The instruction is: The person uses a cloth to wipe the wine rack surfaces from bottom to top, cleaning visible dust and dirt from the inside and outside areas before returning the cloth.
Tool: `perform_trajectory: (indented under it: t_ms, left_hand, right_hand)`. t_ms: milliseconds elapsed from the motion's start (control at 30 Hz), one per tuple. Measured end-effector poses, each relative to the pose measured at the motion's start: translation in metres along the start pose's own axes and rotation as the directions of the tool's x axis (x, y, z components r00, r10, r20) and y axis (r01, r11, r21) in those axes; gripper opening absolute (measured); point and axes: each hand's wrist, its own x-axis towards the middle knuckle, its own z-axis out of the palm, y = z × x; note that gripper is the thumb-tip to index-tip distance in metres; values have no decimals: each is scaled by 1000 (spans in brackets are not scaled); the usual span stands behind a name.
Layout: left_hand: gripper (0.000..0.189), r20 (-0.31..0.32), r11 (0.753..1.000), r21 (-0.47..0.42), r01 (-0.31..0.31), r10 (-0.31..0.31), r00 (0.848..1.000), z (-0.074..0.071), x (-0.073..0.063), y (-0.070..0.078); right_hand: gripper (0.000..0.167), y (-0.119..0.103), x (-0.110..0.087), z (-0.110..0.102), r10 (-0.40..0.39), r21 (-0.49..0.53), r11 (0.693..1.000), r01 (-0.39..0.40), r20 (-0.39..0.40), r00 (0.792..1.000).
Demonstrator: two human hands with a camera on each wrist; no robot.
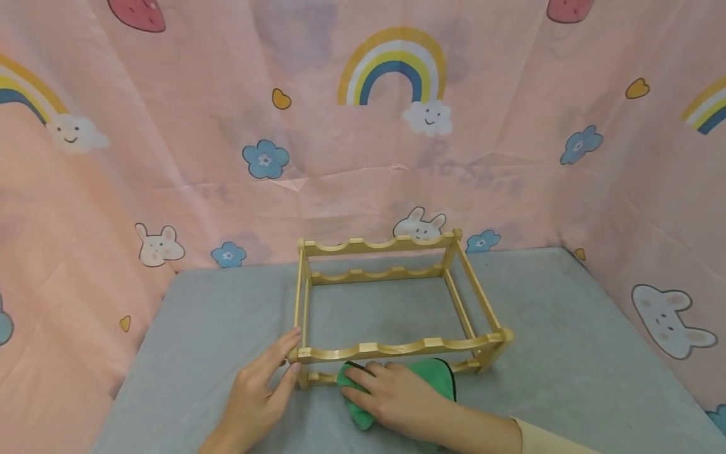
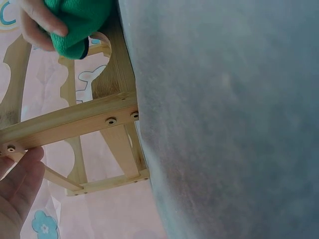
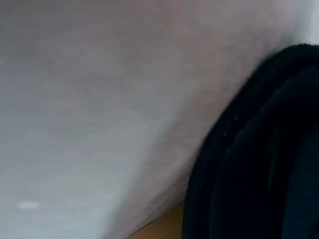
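A light wooden rack [image 1: 399, 349] with scalloped rails stands on the grey-covered table. My left hand [image 1: 258, 384] grips its front left corner, with thumb and fingers around the upper end of the post; the left wrist view shows those fingers [image 2: 25, 179] beside a bolt head. In my right hand [image 1: 397, 394] is a green cloth [image 1: 437, 376] with dark edging, held against the rack's lower front rail. The left wrist view also shows the cloth [image 2: 82, 27] over that rail. A dark, close-up fold [image 3: 259, 159] fills the right side of the right wrist view.
A grey cloth [image 1: 567, 353] covers the table. Pink patterned curtains [image 1: 351, 157] hang behind the table and along both sides, close to the rack's far side.
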Motion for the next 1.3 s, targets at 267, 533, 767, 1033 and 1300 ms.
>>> perform_trajectory:
  t_ms: [267, 533, 767, 1033, 1300]
  left_hand:
    - [58, 20, 1000, -1, 27, -27, 999, -1, 0, 1]
    - [59, 45, 999, -11, 51, -50, 998, -1, -1, 0]
    - [56, 21, 999, -6, 33, -33, 999, -2, 0, 0]
    - [55, 16, 1000, -1, 26, -26, 1000, -1, -1, -1]
    - [54, 3, 1000, -1, 5, -5, 1000, -1, 0, -1]
  right_hand:
    - [32, -10, 27, -1, -49, -65, 996, 53, 67, 997]
    - [30, -18, 41, 7, -81, -163, 981, 100, 120, 989]
    - [33, -15, 34, 3, -55, -143, 987, 73, 132, 990]
    - [34, -7, 10, -11, -6, -100, 995, 19, 137, 991]
    - [39, 6, -27, -19, 56, -56, 997, -47, 165, 985]
